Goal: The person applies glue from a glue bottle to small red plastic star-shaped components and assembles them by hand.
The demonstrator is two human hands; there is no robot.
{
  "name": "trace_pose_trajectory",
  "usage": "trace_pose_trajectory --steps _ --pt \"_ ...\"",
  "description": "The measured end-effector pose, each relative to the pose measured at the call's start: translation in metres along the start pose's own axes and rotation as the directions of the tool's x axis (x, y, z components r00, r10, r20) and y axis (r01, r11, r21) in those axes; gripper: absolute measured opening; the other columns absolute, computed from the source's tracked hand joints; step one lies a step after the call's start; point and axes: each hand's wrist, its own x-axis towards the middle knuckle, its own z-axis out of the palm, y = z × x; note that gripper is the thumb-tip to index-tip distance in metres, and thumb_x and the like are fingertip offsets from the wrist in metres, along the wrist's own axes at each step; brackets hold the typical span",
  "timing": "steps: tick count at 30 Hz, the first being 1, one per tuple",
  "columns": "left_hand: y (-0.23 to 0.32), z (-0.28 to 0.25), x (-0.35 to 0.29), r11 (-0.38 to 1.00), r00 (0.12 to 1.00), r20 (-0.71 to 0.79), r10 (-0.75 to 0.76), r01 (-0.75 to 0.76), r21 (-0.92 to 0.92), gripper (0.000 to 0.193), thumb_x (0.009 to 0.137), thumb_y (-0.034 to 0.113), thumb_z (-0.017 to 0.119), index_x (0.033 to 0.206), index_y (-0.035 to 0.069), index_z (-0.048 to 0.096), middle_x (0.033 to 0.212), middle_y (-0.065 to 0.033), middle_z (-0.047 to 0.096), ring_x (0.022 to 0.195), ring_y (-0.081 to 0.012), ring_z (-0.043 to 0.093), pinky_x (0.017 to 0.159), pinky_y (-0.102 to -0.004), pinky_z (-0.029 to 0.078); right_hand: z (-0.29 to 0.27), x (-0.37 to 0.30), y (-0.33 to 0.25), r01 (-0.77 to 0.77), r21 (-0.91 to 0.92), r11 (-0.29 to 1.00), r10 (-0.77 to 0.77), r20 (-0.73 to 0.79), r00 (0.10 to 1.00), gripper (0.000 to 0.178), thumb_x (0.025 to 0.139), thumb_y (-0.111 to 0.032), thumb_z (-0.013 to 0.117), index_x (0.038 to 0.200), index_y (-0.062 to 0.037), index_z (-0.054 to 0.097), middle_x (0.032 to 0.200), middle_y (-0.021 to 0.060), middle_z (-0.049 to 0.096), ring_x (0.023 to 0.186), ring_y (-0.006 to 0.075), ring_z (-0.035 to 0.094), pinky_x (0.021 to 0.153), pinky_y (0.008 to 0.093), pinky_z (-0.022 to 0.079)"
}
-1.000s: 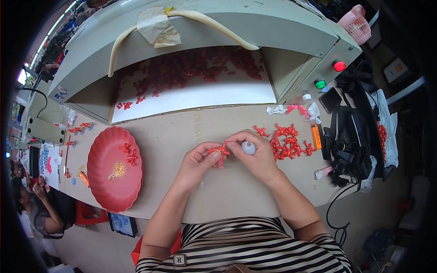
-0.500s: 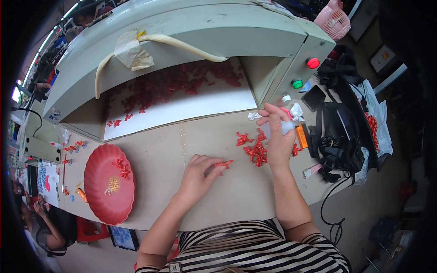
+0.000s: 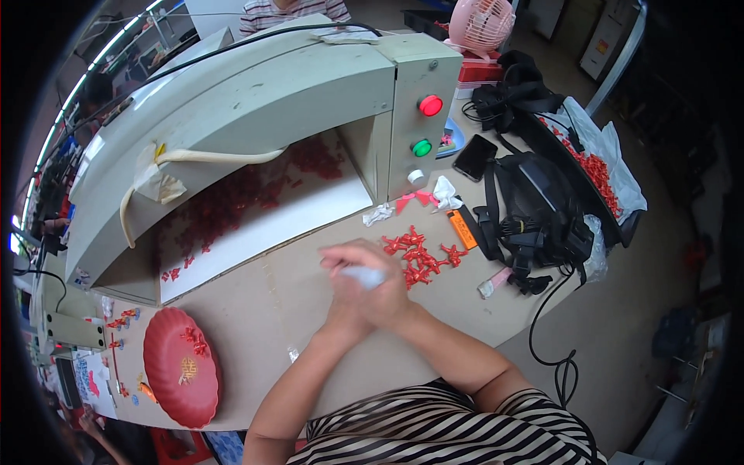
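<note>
My hands meet over the middle of the table, the right one crossing in front of the left. My right hand (image 3: 385,301) is closed round a small whitish squeeze bottle (image 3: 363,276), which is blurred by motion. My left hand (image 3: 343,308) is mostly hidden behind it; its fingers are bent, and a bit of red shows at the fingertips, where the small red figure it pinched a moment ago is nearly all covered. Just right of my hands lies a loose cluster of small red plastic figures (image 3: 418,256). A red scalloped bowl (image 3: 167,380) with a few red figures stands at left.
A grey machine (image 3: 310,85) with an arched opening spans the back, many red pieces on its white bed. On the right lie an orange box (image 3: 463,229), a phone (image 3: 474,157), black straps and gear (image 3: 539,205), and a black tray of red pieces (image 3: 601,182).
My right hand has brought the bottle left and down to my left hand, which has moved slightly right. The view has turned, so the machine and bowl sit differently in the picture.
</note>
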Motion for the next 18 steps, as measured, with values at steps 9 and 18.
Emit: trace_pose_trajectory --steps 9,18 --pt "0.002 0.027 0.013 0.995 0.972 -0.220 0.081 -0.065 0.080 0.090 0.069 0.057 0.062 0.137 0.009 0.027 0.136 -0.0207 0.028 0.123 -0.0374 0.032 0.101 -0.0486 0.025 0.006 -0.007 -0.010 0.177 -0.071 0.982 -0.161 0.191 0.968 0.039 0.080 -0.030 0.064 0.106 -0.0005 0.057 0.083 0.0085 0.060 0.070 0.0160 0.057 0.068 0.0264 0.045" --pt "-0.067 -0.055 -0.022 0.985 0.871 -0.464 -0.164 0.173 -0.022 0.059 0.072 0.011 0.065 0.126 0.006 0.040 0.124 -0.0182 0.042 0.116 -0.0338 0.039 0.097 -0.0425 0.030 0.011 -0.014 0.005 -0.090 0.068 0.994 0.077 0.172 0.982 0.031 0.084 -0.016 0.060 0.108 0.0005 0.051 0.082 0.0050 0.059 0.071 0.0076 0.053 0.063 0.0204 0.044"
